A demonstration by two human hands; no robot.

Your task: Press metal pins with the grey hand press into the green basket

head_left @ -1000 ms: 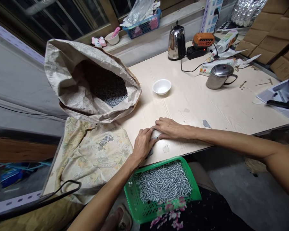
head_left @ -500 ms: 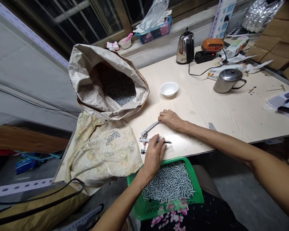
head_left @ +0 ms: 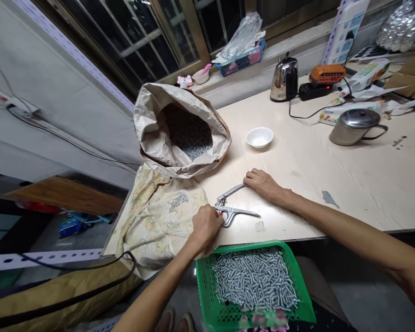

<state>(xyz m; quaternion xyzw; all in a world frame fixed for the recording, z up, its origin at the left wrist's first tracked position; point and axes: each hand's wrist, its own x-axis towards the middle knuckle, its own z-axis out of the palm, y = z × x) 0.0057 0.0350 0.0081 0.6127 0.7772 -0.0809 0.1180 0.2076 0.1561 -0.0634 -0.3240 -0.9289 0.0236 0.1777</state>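
Observation:
A grey metal hand tool [head_left: 238,211] with a long lever, a small spring and a red part lies on the table. My right hand [head_left: 262,185] is closed over the end of the lever. At the tool's left end, my left hand [head_left: 207,225] has its fingers curled together beside the red part. What those fingers pinch is hidden. Just below, a green basket [head_left: 202,286] is filled with small silvery screw-like pieces [head_left: 257,279]. Several similar pieces [head_left: 178,202] lie on a pale flowered cloth [head_left: 155,230] left of my left hand.
Behind the cloth, a large open sack [head_left: 185,166] holds more small metal pieces. A white bowl [head_left: 259,138], a lidded steel cup [head_left: 355,127], a kettle [head_left: 284,78] and an orange battery [head_left: 327,74] on a charger stand farther back. The table's front edge runs along the basket.
My left hand has moved left from the tool's pointed handle to its left end, and its fingers have curled in. My right hand stays on the lever. The view has shifted left.

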